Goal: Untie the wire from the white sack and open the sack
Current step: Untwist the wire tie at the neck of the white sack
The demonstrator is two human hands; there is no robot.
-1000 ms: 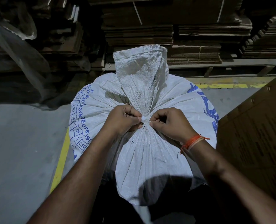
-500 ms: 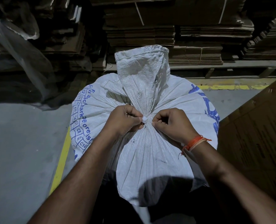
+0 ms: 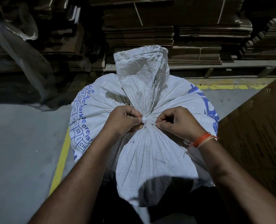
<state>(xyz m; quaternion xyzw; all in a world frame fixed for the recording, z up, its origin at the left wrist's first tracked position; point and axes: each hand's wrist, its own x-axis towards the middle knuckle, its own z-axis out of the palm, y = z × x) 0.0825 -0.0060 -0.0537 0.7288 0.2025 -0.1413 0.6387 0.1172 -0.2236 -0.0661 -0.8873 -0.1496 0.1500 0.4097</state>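
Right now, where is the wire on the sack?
In the head view, the wire cinches the sack neck mid-frame, between the left hand and right hand.

Bare grey floor [image 3: 21,151] lies open to the left of the white sack [image 3: 150,159]; a brown carton [image 3: 255,143] stands close against its right side; stacked flat cardboard [image 3: 174,33] walls the far side; hanging clear plastic sheet [image 3: 25,62] crowds the far left; both hands flank the tied neck [image 3: 144,120].
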